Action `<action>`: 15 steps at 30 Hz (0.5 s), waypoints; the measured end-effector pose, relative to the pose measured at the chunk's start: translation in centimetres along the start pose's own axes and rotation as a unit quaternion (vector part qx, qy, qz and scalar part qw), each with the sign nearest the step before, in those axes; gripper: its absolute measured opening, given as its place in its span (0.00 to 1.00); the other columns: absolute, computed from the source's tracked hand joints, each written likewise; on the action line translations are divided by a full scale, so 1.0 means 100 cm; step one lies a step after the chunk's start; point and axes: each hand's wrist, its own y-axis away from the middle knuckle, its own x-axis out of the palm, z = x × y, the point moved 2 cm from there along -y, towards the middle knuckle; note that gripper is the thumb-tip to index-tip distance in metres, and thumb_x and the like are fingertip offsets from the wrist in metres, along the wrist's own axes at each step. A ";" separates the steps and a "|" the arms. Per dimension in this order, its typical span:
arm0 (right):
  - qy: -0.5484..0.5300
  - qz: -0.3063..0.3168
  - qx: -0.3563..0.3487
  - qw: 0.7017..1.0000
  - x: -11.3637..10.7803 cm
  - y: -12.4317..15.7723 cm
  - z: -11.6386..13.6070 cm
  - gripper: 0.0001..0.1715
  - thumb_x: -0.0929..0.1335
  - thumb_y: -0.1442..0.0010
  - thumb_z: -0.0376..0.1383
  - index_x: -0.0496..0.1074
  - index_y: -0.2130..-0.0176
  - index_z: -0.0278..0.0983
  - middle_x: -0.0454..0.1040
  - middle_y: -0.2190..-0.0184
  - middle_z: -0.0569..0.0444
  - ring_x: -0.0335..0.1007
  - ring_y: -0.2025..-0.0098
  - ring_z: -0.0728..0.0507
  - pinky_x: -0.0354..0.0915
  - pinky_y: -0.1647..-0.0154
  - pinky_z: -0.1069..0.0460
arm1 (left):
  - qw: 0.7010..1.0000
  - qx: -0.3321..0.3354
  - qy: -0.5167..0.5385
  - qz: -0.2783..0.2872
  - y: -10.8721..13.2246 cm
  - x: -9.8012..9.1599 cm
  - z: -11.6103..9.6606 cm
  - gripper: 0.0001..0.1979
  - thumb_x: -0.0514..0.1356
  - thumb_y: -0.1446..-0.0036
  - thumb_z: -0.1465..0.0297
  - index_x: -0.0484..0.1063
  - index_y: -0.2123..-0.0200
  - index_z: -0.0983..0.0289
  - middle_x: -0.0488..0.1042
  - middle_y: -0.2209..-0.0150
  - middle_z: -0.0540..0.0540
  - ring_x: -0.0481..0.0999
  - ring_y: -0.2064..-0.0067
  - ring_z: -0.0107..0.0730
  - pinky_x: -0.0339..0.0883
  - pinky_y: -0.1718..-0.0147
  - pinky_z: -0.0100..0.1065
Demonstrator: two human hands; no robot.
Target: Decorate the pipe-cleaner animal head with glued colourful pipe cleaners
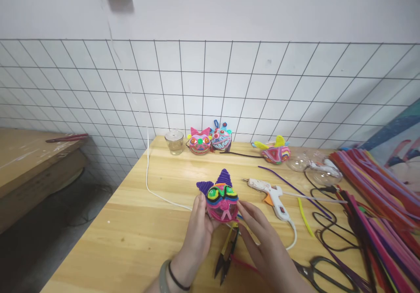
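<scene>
Between my two hands is a round pipe-cleaner animal head with purple ears, green and yellow eyes and a pink nose and mouth. My left hand holds it from the left and underneath, fingers closed against its side. On the other side, the fingertips of my right hand press its lower right edge. Part of its lower body looks clear and see-through. Yellow and black pliers lie on the table just below it, between my wrists. A pink pipe cleaner runs partly under my right hand.
A white glue gun and black scissors lie to the right. Pipe-cleaner bundles and clear plastic balls sit farther right. At the back stand a glass cup, a pink head, a blue-eared head and a striped one.
</scene>
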 end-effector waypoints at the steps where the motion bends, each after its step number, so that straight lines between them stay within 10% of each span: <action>1: 0.001 -0.002 0.000 1.000 0.000 0.000 0.000 0.29 0.61 0.37 0.27 0.58 0.38 0.39 0.66 0.44 0.41 0.64 0.41 0.41 0.68 0.47 0.47 | 1.000 0.004 -0.009 0.002 0.001 0.000 0.000 0.19 0.62 0.47 0.56 0.70 0.58 0.63 0.77 0.56 0.59 0.76 0.55 0.42 0.72 0.59 0.41; 15: 0.064 -0.041 -0.014 0.997 -0.006 -0.005 0.006 0.29 0.61 0.37 0.29 0.57 0.37 0.38 0.64 0.43 0.39 0.62 0.41 0.37 0.69 0.48 0.42 | 0.999 0.002 -0.037 0.007 0.000 0.000 0.000 0.18 0.65 0.47 0.64 0.67 0.55 0.63 0.76 0.55 0.59 0.77 0.58 0.37 0.73 0.61 0.37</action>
